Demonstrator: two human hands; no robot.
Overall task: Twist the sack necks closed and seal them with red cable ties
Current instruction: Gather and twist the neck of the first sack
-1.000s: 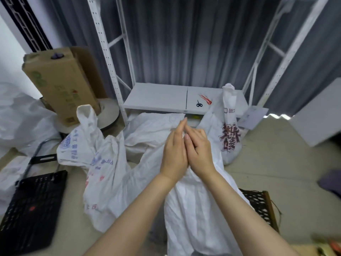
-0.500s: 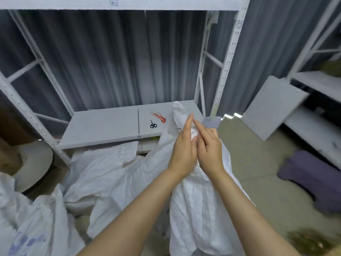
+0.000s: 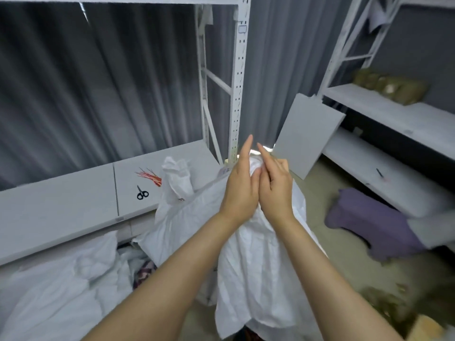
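A white woven sack [image 3: 256, 262] stands in front of me, its neck [image 3: 255, 166] bunched between both hands. My left hand [image 3: 240, 190] and my right hand [image 3: 274, 190] grip the neck from either side, palms facing each other, with both index fingers pointing straight up. A bundle of red cable ties [image 3: 150, 177] lies on the low grey shelf [image 3: 61, 207], to the left of my hands and out of their reach. A second white sack [image 3: 177, 179] with a gathered neck stands just left of the held one, against the shelf.
Small black scissors [image 3: 142, 193] lie beside the ties. Crumpled white sacks [image 3: 61, 291] cover the floor at lower left. A grey board [image 3: 307, 134] leans at the right by a white rack post [image 3: 237, 94]. A purple cloth [image 3: 369, 222] lies under the right-hand shelving [image 3: 394, 114].
The view has swung to the right, so the cardboard box and black crate are gone from sight. Both hands stay clasped on the sack neck, index fingers still raised.
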